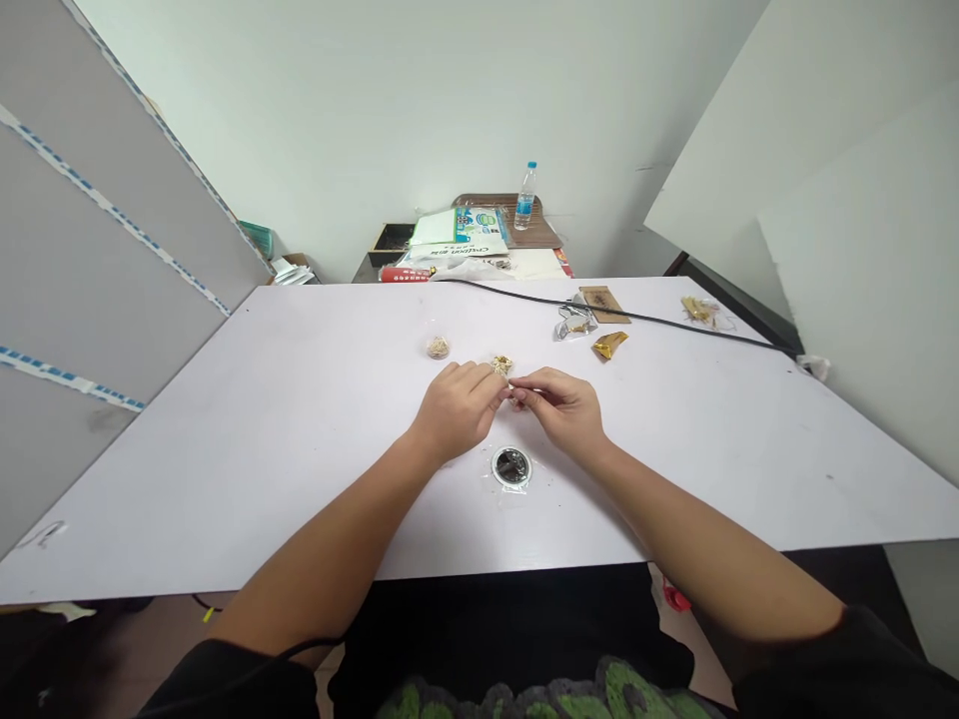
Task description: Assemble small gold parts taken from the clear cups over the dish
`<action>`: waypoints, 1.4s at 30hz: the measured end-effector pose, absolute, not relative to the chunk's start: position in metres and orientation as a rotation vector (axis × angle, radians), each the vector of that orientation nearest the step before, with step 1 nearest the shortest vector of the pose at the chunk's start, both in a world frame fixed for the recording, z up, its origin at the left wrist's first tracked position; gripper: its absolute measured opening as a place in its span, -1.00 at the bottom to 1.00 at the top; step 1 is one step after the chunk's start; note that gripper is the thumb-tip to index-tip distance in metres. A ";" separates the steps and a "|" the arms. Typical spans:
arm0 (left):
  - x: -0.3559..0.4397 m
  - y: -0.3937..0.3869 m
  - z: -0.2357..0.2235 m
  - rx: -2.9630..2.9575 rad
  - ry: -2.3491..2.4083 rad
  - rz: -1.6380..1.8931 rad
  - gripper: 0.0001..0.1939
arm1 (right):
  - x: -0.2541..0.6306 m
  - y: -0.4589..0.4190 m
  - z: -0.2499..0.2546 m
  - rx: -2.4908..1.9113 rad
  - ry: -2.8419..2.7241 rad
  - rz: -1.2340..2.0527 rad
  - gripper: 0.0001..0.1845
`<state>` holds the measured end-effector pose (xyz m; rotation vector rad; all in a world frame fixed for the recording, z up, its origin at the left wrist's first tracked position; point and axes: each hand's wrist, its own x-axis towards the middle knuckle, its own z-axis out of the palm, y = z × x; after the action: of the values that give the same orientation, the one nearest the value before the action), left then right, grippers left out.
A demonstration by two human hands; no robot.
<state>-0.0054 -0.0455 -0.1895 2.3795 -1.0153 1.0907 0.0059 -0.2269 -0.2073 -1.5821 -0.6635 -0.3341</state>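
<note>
My left hand (466,404) and my right hand (560,407) meet above the middle of the white table (300,399). Thumbs and fingertips of both are pinched together around something too small to make out. Just beyond the fingertips lies a small gold-coloured cluster (501,364), partly hidden by my left hand. To the left of it stands a small clear round container (439,347) with pale beige bits inside. Nearer to me, below my hands, is a round dark disc with a white rim (511,466), and clear film or tape lies around it.
A black cable (516,296) runs across the table's far side. At the back right lie a gold foil packet (609,346), a silvery clear bag (574,320), a brown card (605,304) and a bag of gold pieces (700,311). Behind the table stands a water bottle (525,200).
</note>
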 end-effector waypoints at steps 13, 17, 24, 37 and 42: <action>-0.018 -0.052 -0.179 1.945 -0.772 0.403 -0.74 | -0.001 -0.228 -0.200 -1.484 -0.598 -0.143 -0.77; -0.021 -0.057 -0.178 1.717 -0.691 0.170 -0.67 | -0.006 -0.224 -0.197 -1.360 -0.558 -0.121 -0.77; -0.025 -0.068 -0.183 1.539 -0.660 0.037 -0.67 | -0.017 -0.217 -0.194 -1.270 -0.418 -0.030 -0.71; -0.026 -0.070 -0.183 1.605 -0.613 0.085 -0.63 | -0.022 -0.213 -0.199 -1.241 -0.367 -0.018 -0.71; -0.025 -0.069 -0.183 1.607 -0.606 0.075 -0.62 | -0.023 -0.213 -0.198 -1.193 -0.376 -0.007 -0.75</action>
<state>-0.0250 -0.0688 -0.1834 1.6068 -0.6064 0.0753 -0.0227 -0.2128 -0.1976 -1.1929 -0.3756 -0.0075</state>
